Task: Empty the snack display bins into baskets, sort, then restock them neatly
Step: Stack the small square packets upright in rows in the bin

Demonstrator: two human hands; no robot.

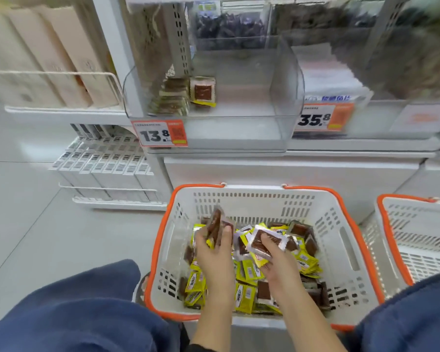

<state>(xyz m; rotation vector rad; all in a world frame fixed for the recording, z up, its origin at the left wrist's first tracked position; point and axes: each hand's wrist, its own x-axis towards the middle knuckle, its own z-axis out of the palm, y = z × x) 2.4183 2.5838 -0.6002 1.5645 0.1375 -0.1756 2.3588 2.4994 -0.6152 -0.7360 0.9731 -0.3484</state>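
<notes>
A white basket with an orange rim (351, 255) stands on the floor in front of me, holding several yellow and brown snack packets (249, 280). My left hand (214, 252) grips a small stack of packets (215, 226) held upright inside the basket. My right hand (277, 260) holds a flat brown packet (266, 242) over the pile. Above, a clear display bin (285, 92) holds a short row of the same packets (188, 95) at its left side; the rest of the bin is bare.
A second orange-rimmed basket (417, 235) stands at the right. Price tags reading 13.8 (160, 134) and 35.8 (323, 118) hang on the bin fronts. White boxes (107, 171) fill a low rack at left. My knees in blue trousers flank the basket.
</notes>
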